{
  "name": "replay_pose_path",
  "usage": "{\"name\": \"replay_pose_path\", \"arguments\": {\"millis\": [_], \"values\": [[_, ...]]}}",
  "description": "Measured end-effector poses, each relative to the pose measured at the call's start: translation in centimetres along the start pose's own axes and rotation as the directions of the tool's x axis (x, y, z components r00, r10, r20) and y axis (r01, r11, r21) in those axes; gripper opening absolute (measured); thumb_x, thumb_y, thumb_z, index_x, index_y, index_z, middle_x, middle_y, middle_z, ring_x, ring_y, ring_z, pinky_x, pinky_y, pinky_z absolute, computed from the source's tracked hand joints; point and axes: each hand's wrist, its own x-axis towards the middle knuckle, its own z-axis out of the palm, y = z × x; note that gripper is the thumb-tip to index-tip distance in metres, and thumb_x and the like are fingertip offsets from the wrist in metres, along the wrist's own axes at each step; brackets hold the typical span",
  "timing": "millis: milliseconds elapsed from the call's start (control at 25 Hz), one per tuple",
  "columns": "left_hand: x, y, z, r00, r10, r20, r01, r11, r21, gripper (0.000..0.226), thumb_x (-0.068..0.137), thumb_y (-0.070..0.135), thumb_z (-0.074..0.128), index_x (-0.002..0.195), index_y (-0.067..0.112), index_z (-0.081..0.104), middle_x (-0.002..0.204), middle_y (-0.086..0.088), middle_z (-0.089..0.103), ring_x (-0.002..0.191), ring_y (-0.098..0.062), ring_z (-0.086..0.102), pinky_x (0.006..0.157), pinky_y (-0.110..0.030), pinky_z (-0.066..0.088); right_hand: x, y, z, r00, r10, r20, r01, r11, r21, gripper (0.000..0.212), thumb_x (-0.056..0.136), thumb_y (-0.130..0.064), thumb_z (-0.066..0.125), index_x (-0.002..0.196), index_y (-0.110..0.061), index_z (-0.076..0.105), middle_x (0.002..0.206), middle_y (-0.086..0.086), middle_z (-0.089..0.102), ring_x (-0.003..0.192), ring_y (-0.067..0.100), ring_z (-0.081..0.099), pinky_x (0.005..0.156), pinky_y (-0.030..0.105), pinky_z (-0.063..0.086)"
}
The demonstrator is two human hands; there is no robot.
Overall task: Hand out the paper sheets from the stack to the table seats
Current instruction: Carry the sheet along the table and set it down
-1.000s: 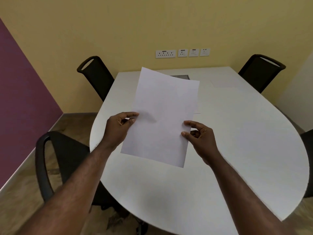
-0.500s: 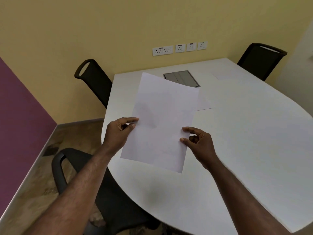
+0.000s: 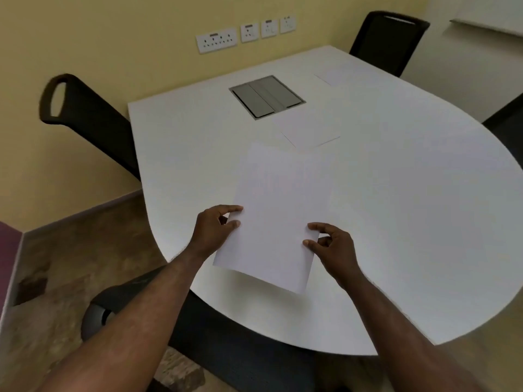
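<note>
Overhead, white table, yellow wall.

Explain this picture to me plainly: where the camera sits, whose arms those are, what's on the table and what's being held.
There is no machine here. The camera is worn on a person's head and looks down at their own bare arms. The left hand and right hand each pinch a side edge of one white paper sheet, held over the near edge of a white table. On the table lie a small stack of paper, another sheet at the far corner, and a grey cable hatch. Black chairs stand around it.
</note>
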Motion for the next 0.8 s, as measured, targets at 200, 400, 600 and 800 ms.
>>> {"name": "replay_pose_path", "arguments": {"millis": [200,400,600,800], "values": [[3.7,-6.4,3.6,0.986,-0.001,0.166,-0.02,0.992,0.123,0.05,0.071,0.003,0.077,0.115,0.025,0.068,0.118,0.006,0.064,0.092,-0.012,0.058,0.073,-0.001,0.039,0.7,5.3,4.2,0.994,0.095,-0.06,-0.103,0.984,-0.145,0.045,0.072,-0.004,0.078,0.113,-0.017,0.065,0.096,-0.006,0.063,0.058,0.008,0.061,0.06,0.004,0.043],[6.0,-11.4,6.1,0.972,-0.025,0.232,-0.013,0.987,0.158,0.055,0.069,0.002,0.077,0.12,0.02,0.066,0.124,-0.001,0.064,0.1,-0.014,0.059,0.085,-0.02,0.044,2.9,8.9,7.1,0.983,0.167,-0.078,-0.181,0.956,-0.232,0.055,0.072,-0.006,0.077,0.122,-0.018,0.059,0.103,-0.005,0.063,0.063,0.011,0.061,0.064,0.007,0.043],[7.5,-14.8,7.8,0.934,-0.068,0.35,-0.04,0.956,0.292,0.062,0.071,0.012,0.076,0.129,0.027,0.058,0.133,0.002,0.058,0.108,-0.017,0.06,0.095,-0.031,0.048,4.9,12.0,8.2,0.96,0.275,-0.049,-0.271,0.876,-0.399,0.064,0.077,-0.018,0.076,0.135,-0.017,0.049,0.122,0.005,0.06,0.105,0.021,0.058,0.091,0.027,0.042],[7.7,-16.9,8.3,0.893,-0.082,0.442,-0.183,0.832,0.524,0.069,0.076,0.05,0.065,0.14,0.032,0.045,0.159,0.006,0.02,0.141,-0.023,0.027,0.11,-0.04,0.028,4.2,12.9,9.2,0.971,0.234,-0.051,-0.205,0.705,-0.678,0.075,0.08,-0.05,0.068,0.143,-0.024,0.038,0.141,0.006,0.034,0.123,0.025,0.042,0.094,0.038,0.045]]}}
